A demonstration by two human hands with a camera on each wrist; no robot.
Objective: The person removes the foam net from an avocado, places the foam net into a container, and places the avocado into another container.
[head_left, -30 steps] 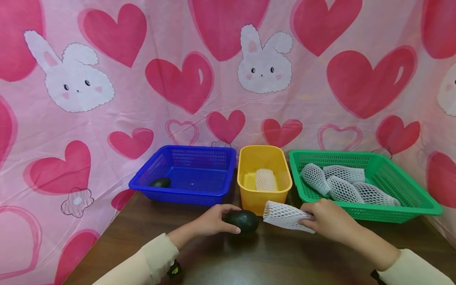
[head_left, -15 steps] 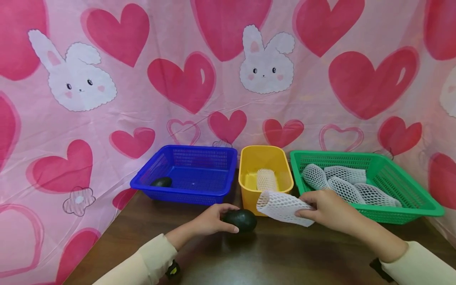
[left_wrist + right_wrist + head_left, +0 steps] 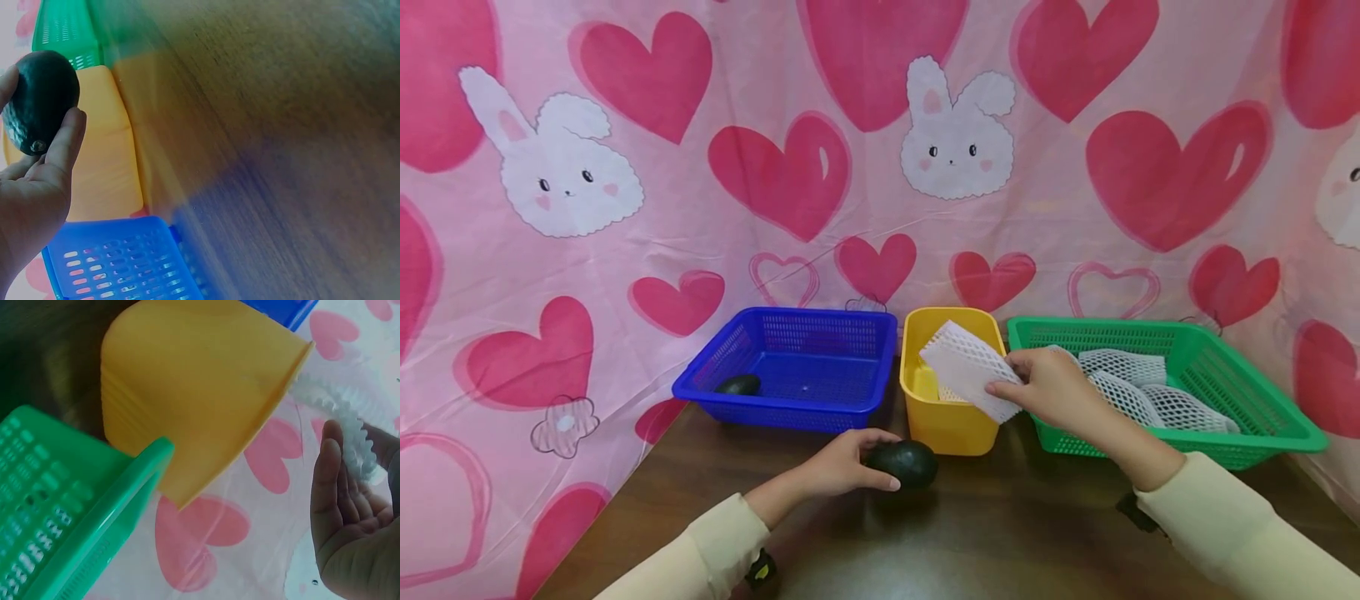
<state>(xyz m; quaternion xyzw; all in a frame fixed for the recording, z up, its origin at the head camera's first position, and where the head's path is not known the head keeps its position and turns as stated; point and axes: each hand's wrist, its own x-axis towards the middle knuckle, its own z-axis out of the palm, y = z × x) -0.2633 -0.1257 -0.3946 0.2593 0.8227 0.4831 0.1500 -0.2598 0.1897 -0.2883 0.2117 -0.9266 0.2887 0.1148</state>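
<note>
My left hand [image 3: 847, 467] grips a dark green avocado [image 3: 907, 464] just above the table, thumb on the near side. In the left wrist view the avocado [image 3: 45, 100] shows its stem end between thumb and fingers. With my right hand [image 3: 1048, 385] I pinch a flattened white foam net sleeve [image 3: 967, 367] by its right end, over the yellow bin [image 3: 951, 429]. The right wrist view has the foam net [image 3: 350, 425] between thumb and fingers, above the bin's rim. Inside the bin, another foam net [image 3: 947, 395] is mostly hidden behind the held one.
To the left stands a blue basket [image 3: 808, 410] with one dark avocado [image 3: 739, 384] in it. A green basket [image 3: 1247, 446] on the right holds several white foam nets [image 3: 1187, 408]. The brown table [image 3: 985, 542] runs up to a pink heart-patterned cloth [image 3: 865, 208] behind the containers.
My right hand has lifted the foam net up and left, from beside the avocado to over the yellow bin. My left hand has stayed nearly still with the avocado.
</note>
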